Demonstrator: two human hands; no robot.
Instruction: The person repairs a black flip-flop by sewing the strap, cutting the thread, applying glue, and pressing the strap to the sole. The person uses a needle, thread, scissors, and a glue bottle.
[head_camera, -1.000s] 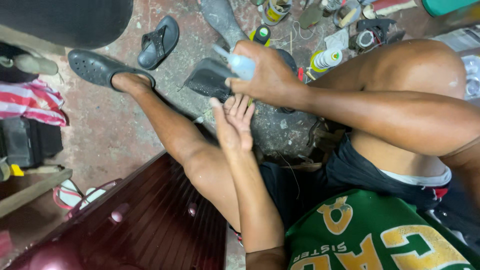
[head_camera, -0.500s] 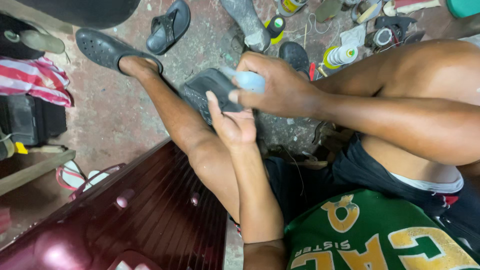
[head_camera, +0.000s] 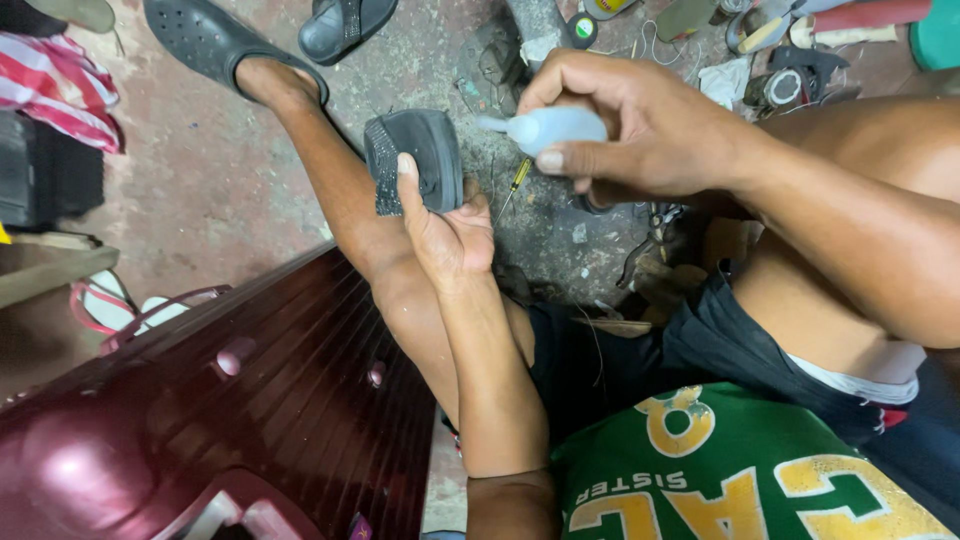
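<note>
My left hand (head_camera: 450, 225) grips a small dark grey shoe part with a ribbed edge (head_camera: 415, 160), thumb along its left side, and holds it up in front of my bent left leg. My right hand (head_camera: 640, 125) is closed around a small translucent squeeze bottle (head_camera: 550, 128). The bottle's nozzle points left, just right of the shoe part and a little apart from it. My left foot wears a dark clog (head_camera: 215, 40) at the top left.
A maroon ribbed hard suitcase (head_camera: 230, 410) fills the lower left. On the concrete floor lie a dark sandal (head_camera: 345, 25), a screwdriver with a yellow handle (head_camera: 512, 185), and a clutter of tools, tins and scraps along the top right. Striped cloth (head_camera: 60, 90) lies at the far left.
My left hand has closed on the dark shoe part and raised it. My right hand has brought the bottle's nozzle close beside it. The view has moved nearer.
</note>
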